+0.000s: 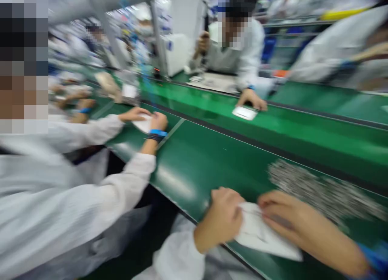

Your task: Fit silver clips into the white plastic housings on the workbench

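Note:
A white flat piece [257, 231] with thin dark lines lies at the near edge of the green work surface [218, 154]. My left hand [222, 215] is closed on its left side, fingers curled over the edge. From the right, my right hand [281, 215] reaches over the piece, its fingers bent together at the upper edge; blur hides what, if anything, they pinch. Just beyond my right hand is a blurred heap of thin greyish pieces [318, 189]. A blue band [372, 259] circles my right wrist.
At the left, a person in white sleeves [100, 195] handles another white piece [144, 123]. Across the bright green belt [287, 128], another person's hand [253, 98] touches a white rectangular item [245, 113]. A metal post [106, 25] stands at the upper left.

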Demonstrator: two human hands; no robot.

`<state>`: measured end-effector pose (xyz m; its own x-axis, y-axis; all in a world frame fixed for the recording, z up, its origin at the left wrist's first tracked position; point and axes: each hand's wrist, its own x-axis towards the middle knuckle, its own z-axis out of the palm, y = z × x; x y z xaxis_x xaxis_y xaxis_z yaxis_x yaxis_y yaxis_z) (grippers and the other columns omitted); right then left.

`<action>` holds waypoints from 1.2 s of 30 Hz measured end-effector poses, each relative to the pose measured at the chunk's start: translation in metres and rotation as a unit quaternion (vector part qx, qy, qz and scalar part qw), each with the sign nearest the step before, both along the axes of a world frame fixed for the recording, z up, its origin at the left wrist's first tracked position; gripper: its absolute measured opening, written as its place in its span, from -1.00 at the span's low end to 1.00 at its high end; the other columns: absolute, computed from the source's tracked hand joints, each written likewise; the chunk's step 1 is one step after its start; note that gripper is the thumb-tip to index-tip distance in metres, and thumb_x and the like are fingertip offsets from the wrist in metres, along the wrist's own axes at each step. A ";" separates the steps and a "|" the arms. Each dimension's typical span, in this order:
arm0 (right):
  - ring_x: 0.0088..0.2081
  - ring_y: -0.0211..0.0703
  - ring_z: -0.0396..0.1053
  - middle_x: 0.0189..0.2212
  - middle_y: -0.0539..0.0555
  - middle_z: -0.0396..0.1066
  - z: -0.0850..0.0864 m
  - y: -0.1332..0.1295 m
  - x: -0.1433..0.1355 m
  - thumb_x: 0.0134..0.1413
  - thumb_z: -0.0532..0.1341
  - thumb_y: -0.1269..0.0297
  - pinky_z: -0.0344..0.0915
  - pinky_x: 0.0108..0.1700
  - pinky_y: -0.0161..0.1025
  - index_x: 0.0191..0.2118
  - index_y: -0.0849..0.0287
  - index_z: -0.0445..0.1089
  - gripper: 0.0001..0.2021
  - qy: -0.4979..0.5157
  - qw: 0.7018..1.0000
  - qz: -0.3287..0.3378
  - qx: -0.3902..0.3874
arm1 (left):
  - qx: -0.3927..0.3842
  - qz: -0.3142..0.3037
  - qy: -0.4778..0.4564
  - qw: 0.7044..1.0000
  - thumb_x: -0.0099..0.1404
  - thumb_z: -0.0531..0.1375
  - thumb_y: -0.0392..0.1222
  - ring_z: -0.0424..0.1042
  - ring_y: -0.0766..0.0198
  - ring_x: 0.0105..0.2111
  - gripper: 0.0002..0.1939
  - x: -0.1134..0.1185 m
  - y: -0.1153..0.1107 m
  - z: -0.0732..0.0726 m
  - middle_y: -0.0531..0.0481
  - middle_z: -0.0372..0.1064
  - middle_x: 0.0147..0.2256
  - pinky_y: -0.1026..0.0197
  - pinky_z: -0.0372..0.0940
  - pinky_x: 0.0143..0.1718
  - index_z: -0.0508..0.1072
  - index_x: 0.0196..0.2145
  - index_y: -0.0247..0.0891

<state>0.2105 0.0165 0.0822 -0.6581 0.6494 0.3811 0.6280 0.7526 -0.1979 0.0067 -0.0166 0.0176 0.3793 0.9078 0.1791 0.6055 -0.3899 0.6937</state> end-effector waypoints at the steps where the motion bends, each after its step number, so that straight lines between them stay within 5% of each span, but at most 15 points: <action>1: -0.20 -0.19 0.42 -0.20 0.08 0.44 0.003 -0.007 0.007 0.36 0.12 0.20 0.41 -0.19 -0.27 -0.28 0.01 0.48 -0.79 -0.053 0.995 0.016 -0.088 | -0.008 0.018 -0.046 0.999 0.34 0.09 -0.34 0.37 0.15 -0.05 -0.81 0.005 -0.006 -0.004 -0.09 0.43 -0.12 -0.04 0.31 0.03 0.43 -0.13 -0.21; 4: -0.16 -0.10 0.37 -0.21 0.11 0.44 -0.003 -0.012 0.006 0.26 0.15 0.42 0.36 -0.09 -0.15 -0.33 0.16 0.45 -0.84 -0.080 0.979 -0.022 -0.184 | -0.005 0.014 -0.108 0.994 0.40 0.04 -0.36 0.34 0.19 -0.07 -0.81 0.005 -0.001 -0.015 -0.05 0.41 -0.12 0.04 0.24 0.00 0.39 -0.12 -0.20; 12: -0.21 -0.12 0.31 -0.25 0.10 0.39 -0.019 -0.012 -0.025 0.09 0.20 0.53 0.27 -0.14 -0.18 -0.39 0.22 0.38 -0.89 -0.102 0.974 -0.093 -0.179 | 0.018 0.007 -0.095 0.995 0.41 0.04 -0.39 0.33 0.25 -0.11 -0.83 0.001 0.004 -0.017 0.02 0.40 -0.15 0.12 0.18 -0.05 0.38 -0.17 -0.20; 23: -0.29 -0.27 0.25 -0.27 0.01 0.27 -0.007 0.032 -0.027 0.04 0.32 0.51 0.13 -0.26 -0.31 -0.35 0.21 0.30 -0.84 -0.168 0.904 -0.046 -0.389 | -0.035 0.007 -0.071 0.997 0.39 0.11 -0.33 0.29 0.21 -0.11 -0.89 0.006 0.010 -0.013 0.04 0.38 -0.16 0.10 0.09 -0.04 0.39 -0.16 -0.20; 28: -0.27 -0.24 0.26 -0.21 0.05 0.26 -0.016 0.019 -0.022 0.17 0.28 0.47 0.17 -0.23 -0.27 -0.27 0.22 0.31 -0.89 -0.160 0.926 -0.064 -0.335 | -0.036 0.004 -0.077 0.996 0.42 0.12 -0.29 0.29 0.22 -0.11 -0.92 0.006 0.009 -0.013 0.05 0.36 -0.16 0.11 0.08 -0.05 0.41 -0.18 -0.19; 33: -0.22 -0.12 0.23 -0.25 0.12 0.28 -0.028 -0.008 -0.017 0.29 0.22 0.35 0.19 -0.18 -0.18 -0.33 0.25 0.36 -0.86 -0.129 0.979 -0.073 -0.139 | -0.020 0.022 -0.081 0.996 0.42 0.16 -0.25 0.31 0.22 -0.11 -0.93 0.009 0.009 -0.019 0.04 0.38 -0.14 0.10 0.09 -0.05 0.45 -0.20 -0.18; 36: -0.27 -0.10 0.16 -0.30 0.14 0.26 -0.031 -0.024 -0.017 0.29 0.23 0.27 0.15 -0.23 -0.14 -0.43 0.26 0.37 -0.75 -0.114 0.984 -0.131 -0.047 | -0.024 0.032 -0.083 0.996 0.40 0.18 -0.25 0.32 0.22 -0.10 -0.95 0.011 0.009 -0.019 0.03 0.38 -0.16 0.10 0.10 -0.05 0.45 -0.22 -0.19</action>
<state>0.1935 -0.0078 0.0514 -0.5249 0.8334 0.1731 0.8341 0.5442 -0.0907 0.0175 -0.0080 -0.0014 0.2884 0.9385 0.1898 0.5041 -0.3174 0.8032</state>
